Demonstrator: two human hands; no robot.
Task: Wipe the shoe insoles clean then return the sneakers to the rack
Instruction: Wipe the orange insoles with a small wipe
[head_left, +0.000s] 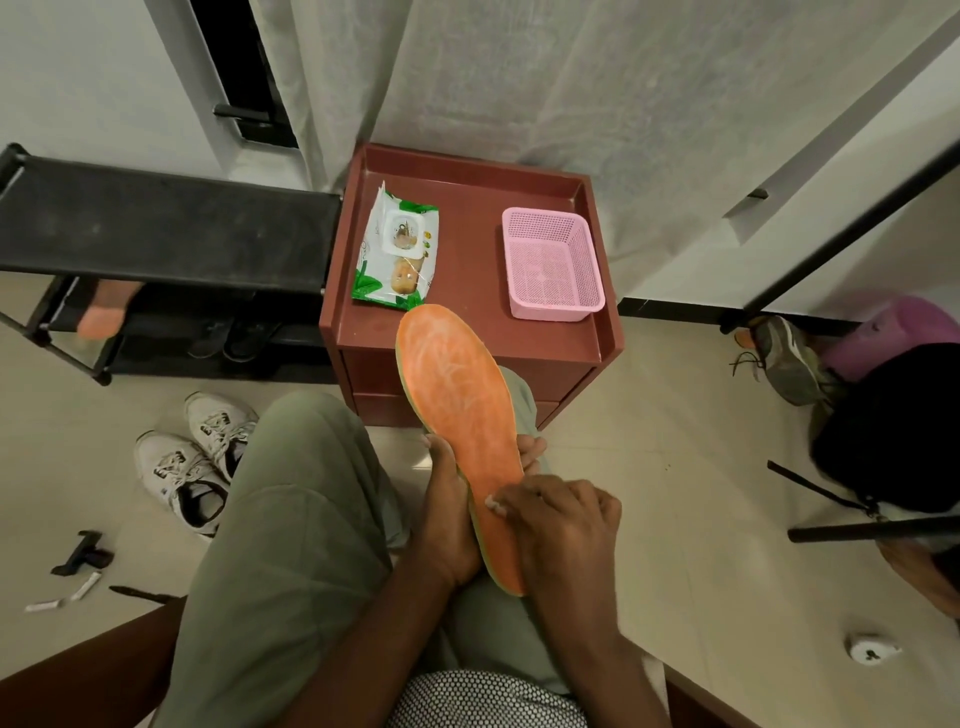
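Note:
An orange insole (457, 415) stands tilted over my lap, its toe reaching the front edge of the red-brown cabinet (602, 332). My left hand (449, 514) grips it from below, thumb on one edge and fingertips showing past the other. On the heel half my right hand (558, 525) presses with curled fingers; a small white bit under the fingertips looks like a wipe (493, 503). Two white sneakers (192, 457) lie on the floor at my left. A second orange insole (106, 312) rests on the lower shelf of the black shoe rack (166, 223).
On the cabinet top lie a green-and-white pack of wet wipes (397, 249) and a pink mesh basket (550, 265). A grey sneaker (789, 358), a black bag (893, 431) and black rods sit at the right. Small black and white items (83, 553) lie on the floor at the left.

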